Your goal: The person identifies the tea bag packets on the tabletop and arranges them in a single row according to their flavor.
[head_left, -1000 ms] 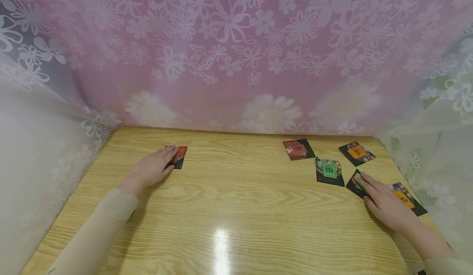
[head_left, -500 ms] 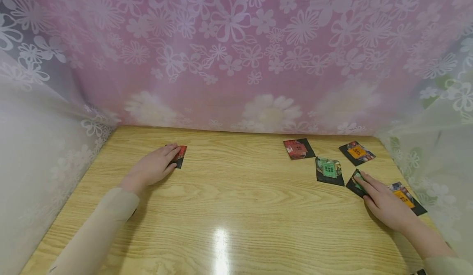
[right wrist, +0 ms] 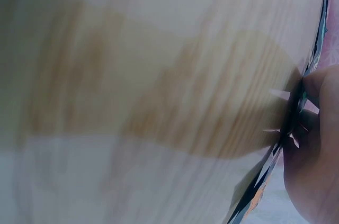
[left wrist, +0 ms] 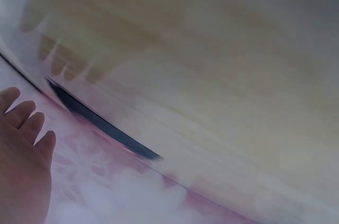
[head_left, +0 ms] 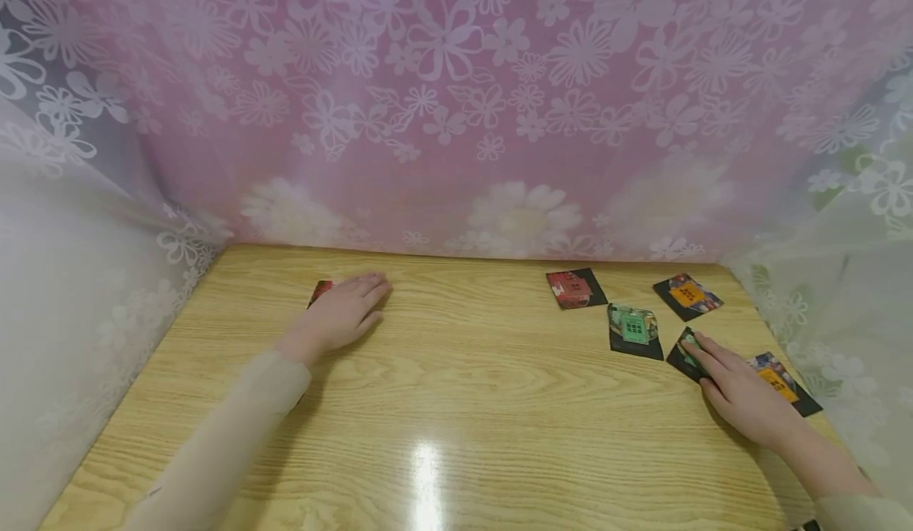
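Note:
My left hand [head_left: 338, 313] is held with straight fingers over the left part of the table, and it holds nothing. Partly hidden behind it lies a red-and-black flat packet [head_left: 319, 290], flat on the wood. In the left wrist view the left hand [left wrist: 24, 155] is raised apart from the dark packet [left wrist: 100, 123]. At the right, my right hand [head_left: 749, 392] rests its extended fingers on a green-labelled black packet [head_left: 685, 357], covering part of it. The right wrist view has the right hand [right wrist: 315, 144] touching that dark packet [right wrist: 292, 110] at the tabletop.
Around the right hand lie a red packet [head_left: 576, 288], another green packet [head_left: 635, 330], an orange-labelled packet [head_left: 688, 295] and a second orange-labelled packet [head_left: 785, 388]. A floral curtain [head_left: 456, 158] hangs along the back and sides of the wooden table [head_left: 464, 388].
My left hand has come off the red packet and moved to the right, uncovering the packet's left corner. The right hand has stayed on the green packet.

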`<state>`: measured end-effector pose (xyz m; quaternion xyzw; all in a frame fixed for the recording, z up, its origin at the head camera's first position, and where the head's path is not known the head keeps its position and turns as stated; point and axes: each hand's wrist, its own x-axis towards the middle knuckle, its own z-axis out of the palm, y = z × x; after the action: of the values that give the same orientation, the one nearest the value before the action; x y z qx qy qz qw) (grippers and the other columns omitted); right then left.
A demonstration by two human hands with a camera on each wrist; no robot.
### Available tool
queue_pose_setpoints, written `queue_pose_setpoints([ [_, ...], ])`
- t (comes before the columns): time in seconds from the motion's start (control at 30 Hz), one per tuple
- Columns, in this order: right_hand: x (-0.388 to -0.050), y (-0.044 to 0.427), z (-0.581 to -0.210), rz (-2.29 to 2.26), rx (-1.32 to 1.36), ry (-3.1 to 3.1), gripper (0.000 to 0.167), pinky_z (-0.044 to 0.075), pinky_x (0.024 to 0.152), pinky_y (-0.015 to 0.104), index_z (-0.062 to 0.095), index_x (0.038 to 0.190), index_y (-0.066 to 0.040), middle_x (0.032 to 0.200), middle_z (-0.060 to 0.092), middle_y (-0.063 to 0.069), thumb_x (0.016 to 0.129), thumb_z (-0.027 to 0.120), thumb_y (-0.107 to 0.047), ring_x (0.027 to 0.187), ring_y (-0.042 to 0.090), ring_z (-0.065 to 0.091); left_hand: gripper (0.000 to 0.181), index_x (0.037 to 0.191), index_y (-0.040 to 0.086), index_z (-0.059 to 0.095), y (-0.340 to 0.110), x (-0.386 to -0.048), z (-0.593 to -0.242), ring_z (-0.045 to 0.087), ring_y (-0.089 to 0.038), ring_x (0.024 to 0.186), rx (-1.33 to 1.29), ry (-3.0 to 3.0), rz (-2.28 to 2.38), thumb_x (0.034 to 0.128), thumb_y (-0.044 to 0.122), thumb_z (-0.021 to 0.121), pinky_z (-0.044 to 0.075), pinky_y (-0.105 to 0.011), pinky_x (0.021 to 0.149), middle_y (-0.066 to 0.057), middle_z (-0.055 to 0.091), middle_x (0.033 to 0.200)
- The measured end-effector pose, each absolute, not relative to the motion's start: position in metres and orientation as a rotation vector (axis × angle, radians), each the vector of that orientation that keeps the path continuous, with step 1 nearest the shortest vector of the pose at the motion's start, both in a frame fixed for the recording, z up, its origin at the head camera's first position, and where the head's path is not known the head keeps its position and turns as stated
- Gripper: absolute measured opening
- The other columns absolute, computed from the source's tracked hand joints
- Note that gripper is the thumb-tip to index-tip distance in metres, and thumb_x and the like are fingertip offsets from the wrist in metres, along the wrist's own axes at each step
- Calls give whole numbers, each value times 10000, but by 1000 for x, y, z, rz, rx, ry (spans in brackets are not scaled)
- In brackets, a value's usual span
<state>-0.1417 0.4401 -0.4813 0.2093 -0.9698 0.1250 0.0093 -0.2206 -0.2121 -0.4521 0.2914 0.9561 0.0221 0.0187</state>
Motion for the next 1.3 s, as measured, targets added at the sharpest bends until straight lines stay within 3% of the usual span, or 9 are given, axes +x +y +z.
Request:
queue_pose_setpoints([
  [0.3, -141, 439, -479, 385, 658, -3022, 610, 334, 1127, 772, 345, 1653, -26, 1680, 302, 337, 1081, 556, -45, 1455, 607, 361, 576, 1627, 35, 418, -161, -235, -449, 355, -354, 1599, 1044, 2948, 72, 1131, 312, 512, 278, -509, 1343, -174, 404, 1697],
  [0.6, -141, 438, -479, 395, 641, -3035, 601, 353, 1100, 782, 349, 1649, -21, 1679, 301, 339, 1083, 548, -43, 1449, 614, 361, 602, 1684, 101, 316, -112, -250, -451, 273, -282, 1642, 1075, 2879, -67, 1157, 375, 416, 224, -459, 1369, -111, 308, 1752],
  [1.07, -141, 438, -479, 385, 643, -3027, 602, 372, 1084, 772, 355, 1648, -24, 1688, 299, 325, 1081, 556, -49, 1446, 608, 372, 590, 1693, 159, 307, -35, -259, -446, 275, -243, 1643, 1167, 2849, -165, 1160, 402, 381, 226, -435, 1369, -74, 308, 1757],
  [1.3, -141, 438, -478, 394, 635, -3027, 605, 365, 1093, 773, 351, 1652, -31, 1689, 299, 324, 1083, 553, -50, 1453, 606, 368, 600, 1709, 195, 256, 5, -261, -446, 221, -211, 1660, 1162, 2836, -237, 1164, 432, 335, 188, -409, 1379, -38, 242, 1782],
])
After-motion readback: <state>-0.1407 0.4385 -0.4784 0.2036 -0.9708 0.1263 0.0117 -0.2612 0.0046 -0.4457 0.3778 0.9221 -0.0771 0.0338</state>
